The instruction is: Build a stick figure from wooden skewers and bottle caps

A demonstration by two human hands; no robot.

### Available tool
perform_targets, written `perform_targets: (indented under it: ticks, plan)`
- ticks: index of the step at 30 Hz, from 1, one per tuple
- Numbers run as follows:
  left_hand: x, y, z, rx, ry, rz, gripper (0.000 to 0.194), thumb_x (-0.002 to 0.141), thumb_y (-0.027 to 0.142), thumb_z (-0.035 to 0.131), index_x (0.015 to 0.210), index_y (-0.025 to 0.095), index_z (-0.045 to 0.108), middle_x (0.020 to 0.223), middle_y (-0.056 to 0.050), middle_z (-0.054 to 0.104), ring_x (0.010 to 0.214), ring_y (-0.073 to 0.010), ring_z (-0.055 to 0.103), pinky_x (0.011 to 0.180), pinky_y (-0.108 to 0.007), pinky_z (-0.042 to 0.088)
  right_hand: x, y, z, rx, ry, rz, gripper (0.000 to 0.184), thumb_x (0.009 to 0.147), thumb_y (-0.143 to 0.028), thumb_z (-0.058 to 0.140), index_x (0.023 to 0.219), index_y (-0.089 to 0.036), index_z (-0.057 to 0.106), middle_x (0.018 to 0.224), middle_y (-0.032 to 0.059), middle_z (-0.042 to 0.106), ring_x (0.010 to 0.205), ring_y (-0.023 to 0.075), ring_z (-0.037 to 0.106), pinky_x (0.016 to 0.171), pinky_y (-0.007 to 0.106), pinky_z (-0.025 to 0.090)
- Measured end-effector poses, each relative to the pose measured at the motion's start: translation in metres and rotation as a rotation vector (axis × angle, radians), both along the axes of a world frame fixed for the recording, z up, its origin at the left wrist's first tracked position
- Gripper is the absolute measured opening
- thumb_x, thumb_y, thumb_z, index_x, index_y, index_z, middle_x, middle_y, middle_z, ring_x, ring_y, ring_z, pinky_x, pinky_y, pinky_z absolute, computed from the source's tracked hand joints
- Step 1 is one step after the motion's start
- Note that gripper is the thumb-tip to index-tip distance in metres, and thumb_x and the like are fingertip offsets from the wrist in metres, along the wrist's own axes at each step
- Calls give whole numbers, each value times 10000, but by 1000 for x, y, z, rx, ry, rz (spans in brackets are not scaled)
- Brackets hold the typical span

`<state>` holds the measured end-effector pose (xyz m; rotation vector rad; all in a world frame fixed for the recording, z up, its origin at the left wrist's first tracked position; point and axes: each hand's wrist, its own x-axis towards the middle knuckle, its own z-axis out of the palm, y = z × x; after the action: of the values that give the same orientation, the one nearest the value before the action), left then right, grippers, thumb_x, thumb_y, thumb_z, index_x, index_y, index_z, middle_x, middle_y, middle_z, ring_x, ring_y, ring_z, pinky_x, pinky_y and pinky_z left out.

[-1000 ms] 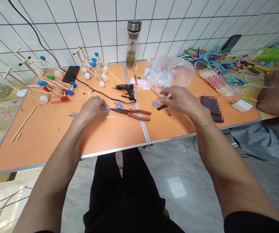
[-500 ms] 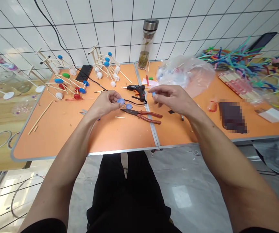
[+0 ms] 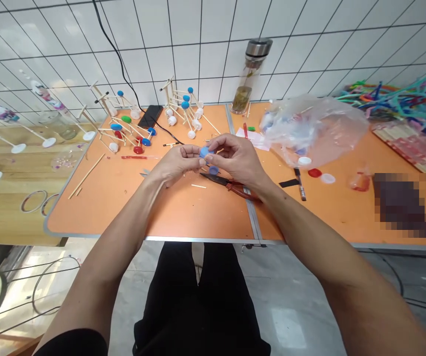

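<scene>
Over the middle of the orange table, my left hand and my right hand meet. Both are closed, pinching a small blue round bottle cap between their fingertips. Whether one or two caps sit in that pinch cannot be made out. Just below them is another blue cap. Red-handled pliers lie under my right hand, jaws to the left and handles partly covered by my wrist. A short pale stick rests in front of the pliers.
Stick frames with coloured caps stand at the back left, beside a phone and a second frame. Behind are a glass tea bottle and a plastic bag. Rightward lie a black marker and a red cap.
My hands, apart before with a blue cap in each, have come together. The view has shifted left, and my right hand now covers the glue gun.
</scene>
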<state>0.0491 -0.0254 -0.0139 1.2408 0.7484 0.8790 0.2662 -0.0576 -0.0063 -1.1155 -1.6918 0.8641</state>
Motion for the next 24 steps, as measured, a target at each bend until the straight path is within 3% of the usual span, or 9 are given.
perform_targets:
  ticks: [6,13,18,24]
  plan:
    - [4,-3,-3,-76,-78,-49,552,601,472,1144,951,150,864,865,-58,830,692,-109,714,690,-241,569,10,-7,0,77,-72,-13,550,855,-828,844,991,-299,777,1159,94,799,1025,298,751,886,461,672]
    - [3,-1,-10,-115,-94,-155,562,608,514,1145,946,154,874,857,-45,806,704,-99,696,693,-233,560,22,-3,-2,284,-307,114,406,1015,-607,770,1297,-333,871,1248,108,800,1145,324,742,1004,485,618]
    - [0,-1,-11,-144,-52,-198,575,629,499,1140,961,116,869,827,-42,788,695,-77,664,667,-211,510,25,2,-8,462,-317,250,298,1053,-443,775,1305,-321,875,1135,92,780,1062,301,729,931,464,609]
    - [6,-3,-13,-223,-90,-199,594,574,491,1160,883,106,832,775,-19,771,643,-49,630,639,-182,477,28,11,-20,583,-300,273,271,1034,-454,850,1223,-261,826,1073,76,736,966,260,712,806,390,590]
